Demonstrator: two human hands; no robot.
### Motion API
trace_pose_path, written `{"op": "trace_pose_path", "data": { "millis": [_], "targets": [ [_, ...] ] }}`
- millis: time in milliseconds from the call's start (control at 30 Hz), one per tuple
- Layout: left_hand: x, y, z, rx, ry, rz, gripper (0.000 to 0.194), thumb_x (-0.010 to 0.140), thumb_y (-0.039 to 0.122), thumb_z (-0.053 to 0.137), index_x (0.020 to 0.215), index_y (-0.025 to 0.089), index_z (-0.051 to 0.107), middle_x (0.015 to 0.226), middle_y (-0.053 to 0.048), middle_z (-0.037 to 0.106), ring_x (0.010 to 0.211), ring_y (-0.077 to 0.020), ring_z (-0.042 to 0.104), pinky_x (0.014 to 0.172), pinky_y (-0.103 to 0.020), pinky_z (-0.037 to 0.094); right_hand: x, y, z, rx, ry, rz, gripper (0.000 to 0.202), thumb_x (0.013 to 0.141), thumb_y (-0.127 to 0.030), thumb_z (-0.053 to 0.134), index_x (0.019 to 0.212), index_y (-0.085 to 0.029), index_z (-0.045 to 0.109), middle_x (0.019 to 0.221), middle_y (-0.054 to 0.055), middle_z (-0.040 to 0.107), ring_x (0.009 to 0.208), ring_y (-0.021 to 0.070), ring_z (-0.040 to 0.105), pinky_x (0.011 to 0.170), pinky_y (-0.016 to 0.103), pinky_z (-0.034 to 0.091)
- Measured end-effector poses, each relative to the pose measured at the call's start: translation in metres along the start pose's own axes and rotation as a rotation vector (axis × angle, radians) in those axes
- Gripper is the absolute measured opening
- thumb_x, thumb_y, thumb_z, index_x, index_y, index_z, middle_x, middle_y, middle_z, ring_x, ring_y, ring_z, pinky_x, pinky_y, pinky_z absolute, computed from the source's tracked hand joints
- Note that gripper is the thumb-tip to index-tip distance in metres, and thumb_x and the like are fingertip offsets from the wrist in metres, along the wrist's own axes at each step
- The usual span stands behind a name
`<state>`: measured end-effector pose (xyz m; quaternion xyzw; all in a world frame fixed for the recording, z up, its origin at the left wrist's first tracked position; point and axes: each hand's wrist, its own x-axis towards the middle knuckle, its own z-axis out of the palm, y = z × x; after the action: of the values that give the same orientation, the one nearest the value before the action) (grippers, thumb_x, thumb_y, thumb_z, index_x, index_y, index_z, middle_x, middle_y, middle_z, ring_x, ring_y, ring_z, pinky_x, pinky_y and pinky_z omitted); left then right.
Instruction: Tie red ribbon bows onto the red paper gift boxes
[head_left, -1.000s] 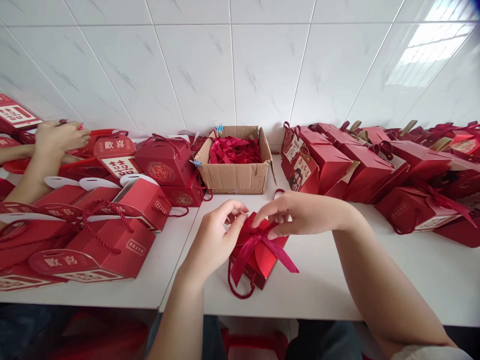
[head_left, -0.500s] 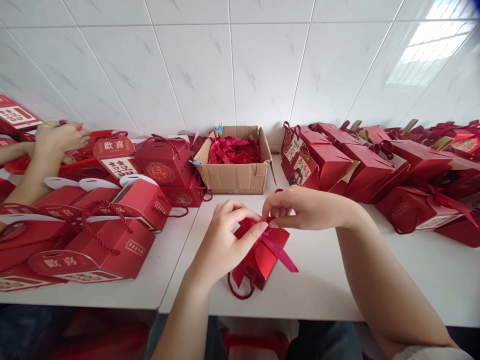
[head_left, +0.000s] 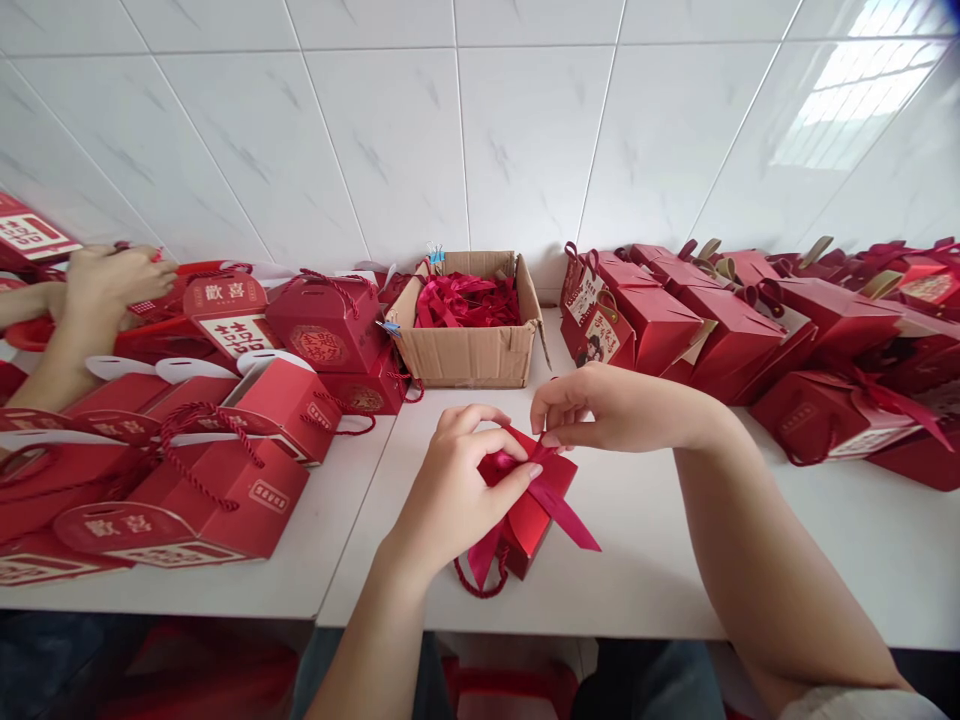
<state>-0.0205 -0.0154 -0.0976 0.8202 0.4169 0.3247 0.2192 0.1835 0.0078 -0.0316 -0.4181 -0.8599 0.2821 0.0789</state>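
A small red gift box (head_left: 531,530) rests on the white table in front of me, a twisted cord handle (head_left: 484,585) looping out at its near side. Over its top lies a dark pink satin ribbon (head_left: 566,515), gathered in a bow-like knot with one tail hanging to the right and another to the left. My left hand (head_left: 469,480) pinches a loop of the ribbon at the left of the knot, thumb against fingers. On the other side, my right hand (head_left: 592,410) has its fingertips closed on the ribbon by the knot. The knot itself is partly hidden by fingers.
Behind the gift box stands a cardboard box (head_left: 465,355) full of ribbons. Red gift boxes (head_left: 202,490) crowd the left side, and more red boxes (head_left: 727,325) line the right. Another person's hand (head_left: 112,285) works at far left. A tiled wall (head_left: 375,140) closes the back.
My hands have drawn slightly apart at the knot. The left has shifted onto the ribbon loop, and the right has moved a little to the right.
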Motion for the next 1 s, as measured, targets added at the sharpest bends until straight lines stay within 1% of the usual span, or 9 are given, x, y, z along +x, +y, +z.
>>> {"op": "trace_pose_path", "data": {
  "millis": [100, 167, 267, 333, 433, 600, 733, 867, 1000],
  "targets": [
    [0.0, -0.001, -0.001, -0.01, -0.027, -0.013, 0.015, 0.081, 0.033, 0.065, 0.071, 0.022, 0.065, 0.106, -0.005, 0.06, 0.113, -0.0243, 0.049, 0.092, -0.038, 0.045, -0.001, 0.002, -0.001, -0.018, -0.004, 0.021, 0.011, 0.083, -0.025, 0.055, 0.087, -0.02, 0.063, 0.081, 0.001, 0.068, 0.071, 0.0132, 0.06, 0.062, 0.024, 0.044],
    [0.0, -0.002, -0.004, -0.017, -0.018, -0.021, 0.013, 0.082, 0.037, 0.064, 0.082, 0.024, 0.066, 0.107, -0.005, 0.06, 0.112, -0.0241, 0.05, 0.093, -0.039, 0.044, -0.002, 0.003, -0.001, -0.031, -0.007, 0.03, 0.011, 0.083, -0.024, 0.055, 0.088, -0.02, 0.064, 0.081, 0.001, 0.068, 0.071, 0.0134, 0.06, 0.062, 0.024, 0.044],
    [-0.001, -0.009, -0.013, -0.012, 0.063, -0.095, 0.023, 0.086, 0.044, 0.057, 0.097, 0.024, 0.06, 0.107, -0.005, 0.061, 0.11, -0.024, 0.051, 0.096, -0.041, 0.041, -0.002, 0.003, -0.001, -0.003, -0.03, 0.049, 0.016, 0.086, -0.031, 0.054, 0.092, -0.02, 0.065, 0.082, 0.003, 0.069, 0.073, 0.0147, 0.062, 0.063, 0.024, 0.045],
    [0.0, -0.014, -0.02, 0.015, 0.105, -0.165, 0.025, 0.089, 0.047, 0.05, 0.088, 0.023, 0.058, 0.1, -0.004, 0.062, 0.107, -0.024, 0.052, 0.094, -0.04, 0.04, -0.003, 0.003, -0.002, 0.033, -0.039, 0.055, 0.026, 0.087, -0.039, 0.054, 0.098, -0.02, 0.065, 0.087, 0.005, 0.07, 0.077, 0.0165, 0.063, 0.065, 0.026, 0.046],
    [0.0, -0.018, -0.024, 0.028, 0.078, -0.204, 0.034, 0.092, 0.048, 0.043, 0.075, 0.021, 0.055, 0.086, -0.002, 0.061, 0.098, -0.0229, 0.054, 0.09, -0.038, 0.041, -0.003, 0.002, -0.003, 0.063, -0.028, 0.074, 0.04, 0.086, -0.05, 0.054, 0.106, -0.018, 0.066, 0.095, 0.007, 0.07, 0.081, 0.0192, 0.063, 0.067, 0.028, 0.046],
    [0.0, -0.014, -0.02, -0.047, -0.019, -0.169, 0.031, 0.091, 0.045, 0.047, 0.074, 0.021, 0.055, 0.085, -0.001, 0.06, 0.094, -0.0212, 0.055, 0.085, -0.034, 0.042, -0.002, 0.003, -0.003, 0.077, -0.15, 0.142, 0.048, 0.084, -0.059, 0.052, 0.095, -0.015, 0.068, 0.088, 0.008, 0.07, 0.076, 0.0188, 0.062, 0.065, 0.028, 0.045],
    [-0.001, -0.01, -0.019, -0.058, -0.015, -0.146, 0.023, 0.089, 0.039, 0.051, 0.076, 0.021, 0.055, 0.086, -0.001, 0.061, 0.095, -0.0214, 0.056, 0.086, -0.035, 0.042, -0.002, 0.005, -0.001, 0.061, -0.194, 0.171, 0.041, 0.088, -0.054, 0.048, 0.077, -0.016, 0.061, 0.078, 0.006, 0.068, 0.07, 0.0169, 0.061, 0.061, 0.026, 0.044],
    [-0.002, -0.004, -0.016, -0.1, -0.013, -0.197, 0.019, 0.088, 0.039, 0.054, 0.081, 0.021, 0.056, 0.092, -0.002, 0.063, 0.094, -0.0209, 0.058, 0.084, -0.034, 0.044, 0.0, 0.003, 0.0, -0.013, -0.122, 0.172, 0.025, 0.088, -0.039, 0.05, 0.075, -0.018, 0.055, 0.075, 0.003, 0.067, 0.065, 0.0141, 0.057, 0.054, 0.024, 0.039],
    [-0.001, 0.004, -0.004, -0.257, 0.026, -0.225, 0.019, 0.084, 0.036, 0.061, 0.096, 0.023, 0.054, 0.09, -0.001, 0.067, 0.094, -0.0193, 0.062, 0.081, -0.031, 0.048, 0.002, -0.001, 0.001, -0.01, -0.078, 0.162, 0.02, 0.086, -0.033, 0.05, 0.073, -0.019, 0.053, 0.072, 0.001, 0.063, 0.06, 0.0118, 0.052, 0.051, 0.023, 0.036]
  ]
}}
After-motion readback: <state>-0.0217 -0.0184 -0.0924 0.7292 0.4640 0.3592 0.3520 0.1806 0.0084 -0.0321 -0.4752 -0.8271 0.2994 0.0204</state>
